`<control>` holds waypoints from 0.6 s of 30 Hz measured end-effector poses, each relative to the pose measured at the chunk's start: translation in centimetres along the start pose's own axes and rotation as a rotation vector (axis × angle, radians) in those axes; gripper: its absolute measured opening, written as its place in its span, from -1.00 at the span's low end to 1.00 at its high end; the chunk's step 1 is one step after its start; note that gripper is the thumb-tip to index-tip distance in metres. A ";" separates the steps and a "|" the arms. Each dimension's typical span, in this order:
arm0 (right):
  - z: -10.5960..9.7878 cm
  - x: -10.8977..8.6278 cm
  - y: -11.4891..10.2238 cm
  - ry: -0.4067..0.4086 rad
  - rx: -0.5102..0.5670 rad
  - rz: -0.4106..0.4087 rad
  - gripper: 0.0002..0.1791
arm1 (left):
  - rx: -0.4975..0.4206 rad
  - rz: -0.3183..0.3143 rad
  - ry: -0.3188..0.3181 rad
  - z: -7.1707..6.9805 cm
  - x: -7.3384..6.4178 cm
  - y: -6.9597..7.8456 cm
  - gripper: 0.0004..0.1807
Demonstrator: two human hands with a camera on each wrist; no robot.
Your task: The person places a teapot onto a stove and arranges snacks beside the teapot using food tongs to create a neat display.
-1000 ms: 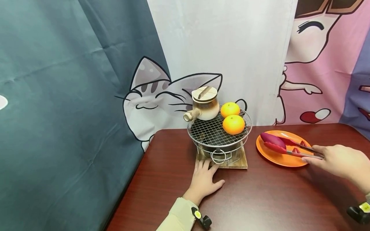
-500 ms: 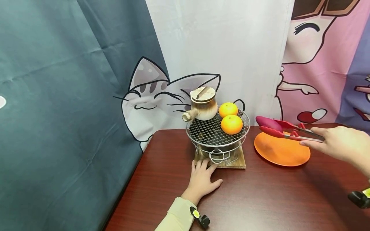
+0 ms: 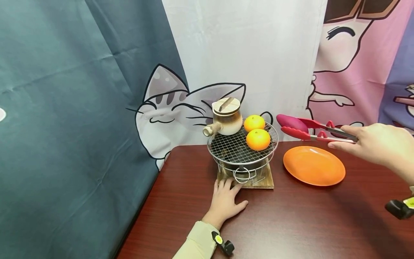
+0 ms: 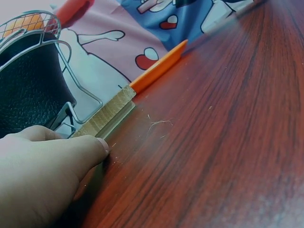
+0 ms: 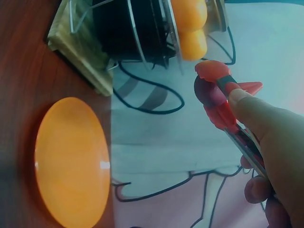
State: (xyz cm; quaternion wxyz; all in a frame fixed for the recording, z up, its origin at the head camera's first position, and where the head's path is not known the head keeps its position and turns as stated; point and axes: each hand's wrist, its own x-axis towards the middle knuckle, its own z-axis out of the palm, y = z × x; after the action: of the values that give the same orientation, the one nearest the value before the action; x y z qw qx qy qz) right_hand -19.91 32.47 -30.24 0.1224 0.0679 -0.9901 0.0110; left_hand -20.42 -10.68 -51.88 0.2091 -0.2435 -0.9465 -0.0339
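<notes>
My right hand [image 3: 381, 144] grips a pair of metal tongs with red tips [image 3: 295, 133]. Between the tips is a smooth purple oblong thing [image 3: 292, 122], like a sweet potato, raised above and behind the orange plate [image 3: 313, 166]. In the right wrist view the tongs [image 5: 224, 118] appear beside the grill's rim. My left hand [image 3: 224, 204] rests with fingers spread at the front edge of the wooden board [image 3: 263, 183] under the round grill [image 3: 234, 148]. In the left wrist view its thumb lies by the board's edge [image 4: 109, 111].
Two oranges, a front one [image 3: 258, 140] and a rear one [image 3: 254, 123], sit on the right of the wire mesh. A clay pot [image 3: 230, 124] with a wooden lid and side handle stands at its back left. A printed curtain [image 3: 268, 54] hangs behind the dark red table [image 3: 291, 219].
My right hand has lifted the tongs with the purple thing off the orange plate, up and leftward toward the grill. The left hand stays at the board.
</notes>
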 end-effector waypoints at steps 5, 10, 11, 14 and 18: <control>-1.2 0.0 -1.0 0.024 0.000 -0.007 -0.01 | 0.002 -0.003 -0.004 0.0 0.0 0.0 -0.30; -2.3 -0.1 -1.8 0.051 0.007 -0.014 -0.03 | -0.003 -0.004 -0.005 0.1 -0.1 0.0 -0.30; -2.4 -0.1 -2.0 0.062 0.007 -0.019 -0.03 | -0.003 -0.005 -0.003 0.1 -0.1 0.0 -0.29; -3.0 -0.2 -2.8 0.096 0.012 -0.032 -0.07 | -0.002 -0.005 0.002 0.1 -0.1 0.0 -0.29; -3.6 -0.4 -4.0 0.127 0.015 -0.054 -0.10 | 0.000 -0.001 0.010 0.1 -0.1 0.0 -0.29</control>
State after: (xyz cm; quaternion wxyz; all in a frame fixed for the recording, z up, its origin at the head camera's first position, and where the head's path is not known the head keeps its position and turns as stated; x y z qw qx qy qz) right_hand -18.14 28.71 -26.85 0.1846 0.0946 -0.9781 0.0194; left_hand -20.40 -10.67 -51.99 0.2137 -0.2427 -0.9456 -0.0352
